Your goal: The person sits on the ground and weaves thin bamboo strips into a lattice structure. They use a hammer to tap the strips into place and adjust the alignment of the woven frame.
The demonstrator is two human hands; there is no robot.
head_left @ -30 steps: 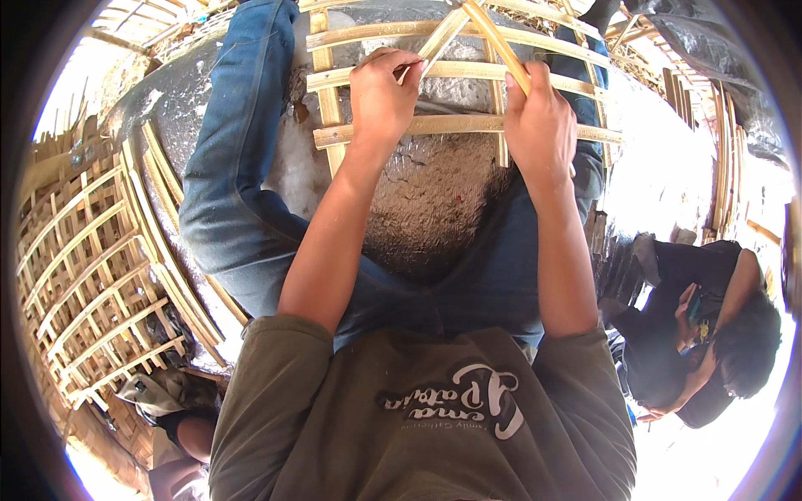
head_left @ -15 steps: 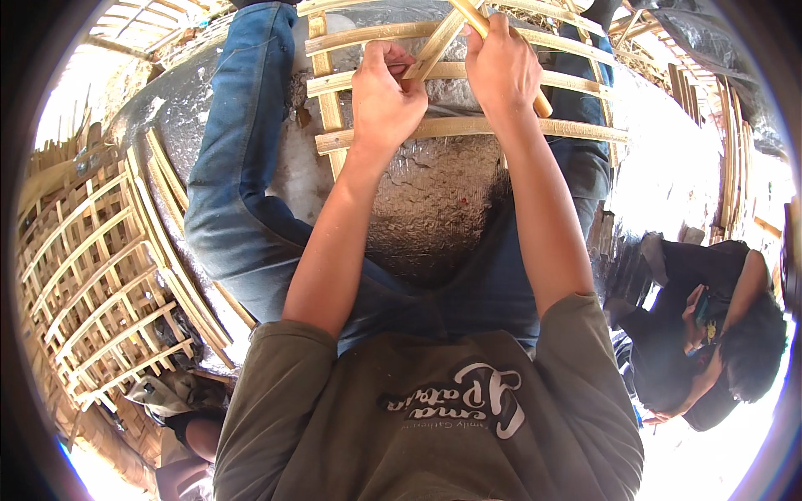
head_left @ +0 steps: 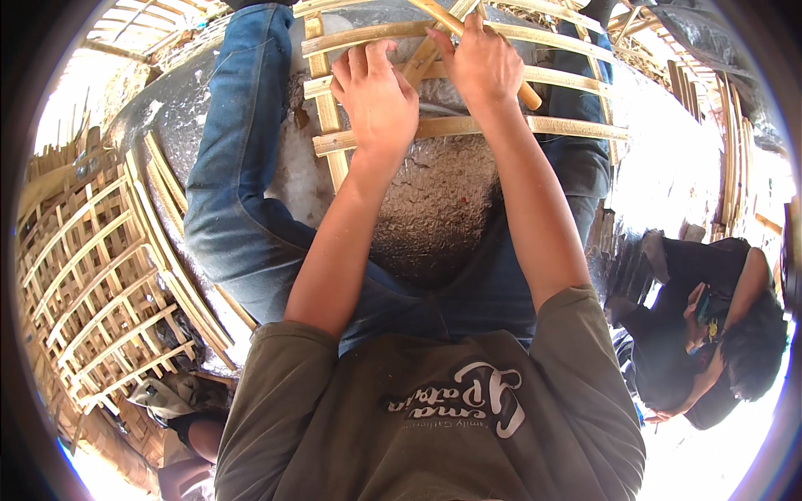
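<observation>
Left hand [head_left: 376, 102] unpinches, fingers loosely spread | right hand [head_left: 487, 70] grips rod [head_left: 530, 96] | apparently fitting diagonal slat [head_left: 423, 59]; next move needs it steadied

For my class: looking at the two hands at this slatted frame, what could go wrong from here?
1. The round stick in the right hand is near the left hand and could knock it.
2. The diagonal strip across the slatted frame might shift; I cannot tell whether it is fastened.
3. Both hands are bare, so splinters seem possible.
</observation>
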